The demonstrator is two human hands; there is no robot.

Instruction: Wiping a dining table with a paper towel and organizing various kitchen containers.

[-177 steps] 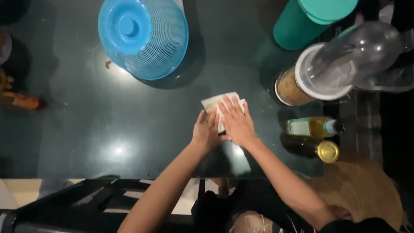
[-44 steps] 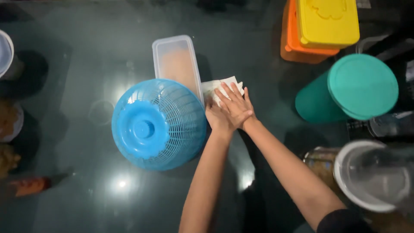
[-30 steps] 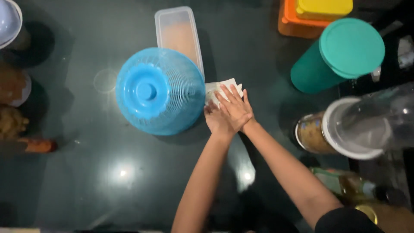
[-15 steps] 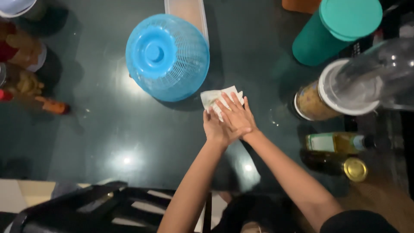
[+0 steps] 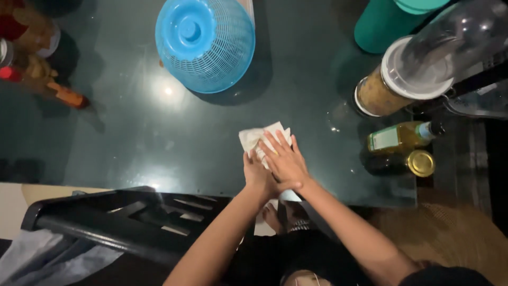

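The right hand (image 5: 286,161) lies flat with fingers spread, palm down on a folded white cloth (image 5: 258,139), and the left hand (image 5: 255,172) sits partly under it, also open and pressing down, its fingers on the same cloth. Neither hand grips anything; stacked like this, the two put their weight onto the cloth against the glass, which looks like the way one presses a wipe onto a surface. The cloth lies on the dark glass tabletop (image 5: 148,137) near its front edge, a little right of the middle, with its far corner sticking out beyond the fingertips.

Farther out, a blue mesh basket (image 5: 205,42) stands upside down toward the back edge, well apart from the hands. Along the right edge are a clear jar with a white lid (image 5: 407,79), a yellow oil bottle (image 5: 399,137) lying on its side, and a dark jar with a gold cap (image 5: 413,163) just beside it. A teal container (image 5: 378,24) stands at the back right corner. Small jars and an orange object (image 5: 66,96) crowd the back left. A dark chair (image 5: 116,222) stands at the front edge.
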